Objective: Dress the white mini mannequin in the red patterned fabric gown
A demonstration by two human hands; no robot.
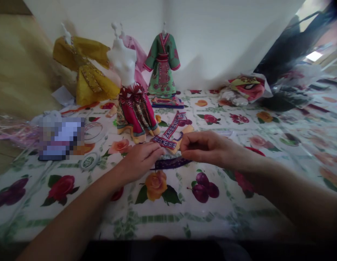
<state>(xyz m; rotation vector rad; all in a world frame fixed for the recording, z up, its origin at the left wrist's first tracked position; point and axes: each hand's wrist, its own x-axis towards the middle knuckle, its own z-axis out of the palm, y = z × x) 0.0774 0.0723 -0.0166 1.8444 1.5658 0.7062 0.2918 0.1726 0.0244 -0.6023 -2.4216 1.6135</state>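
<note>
A small cream fabric piece (pixel 189 129) lies in the middle of the table, edged with patterned ribbon trim (pixel 172 127) in dark blue, white and red. My left hand (pixel 141 158) rests flat at its near left side, fingers stretched, the tips touching the trim's lower end. On the other side, my right hand (pixel 209 146) curls with thumb and fingers pinched at the fabric's right edge; whatever sits between the fingertips is too small to make out. A dark purple strip (pixel 172 163) lies just below both hands. Behind them stands a white dress form (pixel 125 59) wearing a magenta patterned skirt (pixel 137 112).
At the back are a green robe (pixel 163 65) on a form, a yellow dress (pixel 87 69) and a pink garment (pixel 137 50). A blurred-out phone (pixel 61 139) and a tape roll (pixel 89 161) lie left. Bagged fabric (pixel 248 88) sits back right on the floral tablecloth (pixel 168 219).
</note>
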